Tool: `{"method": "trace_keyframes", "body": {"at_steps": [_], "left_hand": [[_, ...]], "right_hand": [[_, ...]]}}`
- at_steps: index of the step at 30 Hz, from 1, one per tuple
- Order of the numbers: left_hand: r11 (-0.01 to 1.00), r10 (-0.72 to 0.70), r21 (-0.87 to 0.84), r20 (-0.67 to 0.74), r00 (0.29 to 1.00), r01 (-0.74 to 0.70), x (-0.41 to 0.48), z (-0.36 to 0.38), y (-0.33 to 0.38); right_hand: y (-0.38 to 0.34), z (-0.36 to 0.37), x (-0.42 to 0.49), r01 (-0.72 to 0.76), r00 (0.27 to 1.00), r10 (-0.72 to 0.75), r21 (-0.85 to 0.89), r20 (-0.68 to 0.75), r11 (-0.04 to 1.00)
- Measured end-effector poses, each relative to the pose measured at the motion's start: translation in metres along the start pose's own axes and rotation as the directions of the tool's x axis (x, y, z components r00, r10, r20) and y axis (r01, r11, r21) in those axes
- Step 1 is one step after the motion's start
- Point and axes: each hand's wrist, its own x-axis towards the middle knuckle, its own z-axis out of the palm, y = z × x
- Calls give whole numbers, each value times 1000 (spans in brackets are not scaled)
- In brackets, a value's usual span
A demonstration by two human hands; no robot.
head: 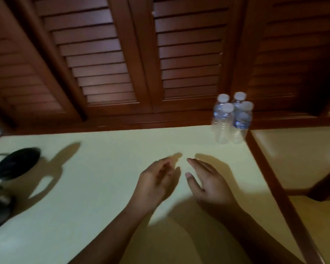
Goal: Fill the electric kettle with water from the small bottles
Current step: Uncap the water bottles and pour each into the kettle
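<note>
Base (17, 162): black disc on the desk (103, 187), far left.
Left hand (156, 180): over the desk, fingers loose, holding nothing.
Right hand (208, 181): beside it, fingers straight, empty.
Bottles (223, 128): four, standing together, desk's far right corner.

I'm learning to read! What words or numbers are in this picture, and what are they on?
None can be read.
Blue labels on the four small bottles: print too blurred to read.
Black round base: no marks visible.
</note>
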Motion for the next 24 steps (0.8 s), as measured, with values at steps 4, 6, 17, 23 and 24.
{"method": "trace_keyframes", "body": {"at_steps": [4, 6, 17, 23, 24], "left_hand": [[997, -39, 68, -125, 991, 48, -60, -56, -36], [991, -96, 69, -210, 973, 113, -90, -83, -55], [898, -299, 90, -597, 745, 431, -257, -229, -113], [883, -303, 70, -671, 677, 464, -312, -307, -149], [884, -303, 67, -671, 676, 463, -317, -321, -157]], "right_hand": [[-52, 47, 6, 203, 965, -218, 111, 148, 973], [-79, 75, 5, 277, 930, -308, 167, 200, 946], [-254, 214, -34, 521, 634, -672, 431, 383, 737], [-343, 283, -56, 526, 578, -701, 466, 417, 711], [-356, 294, -57, 531, 572, -701, 458, 426, 713]]}}
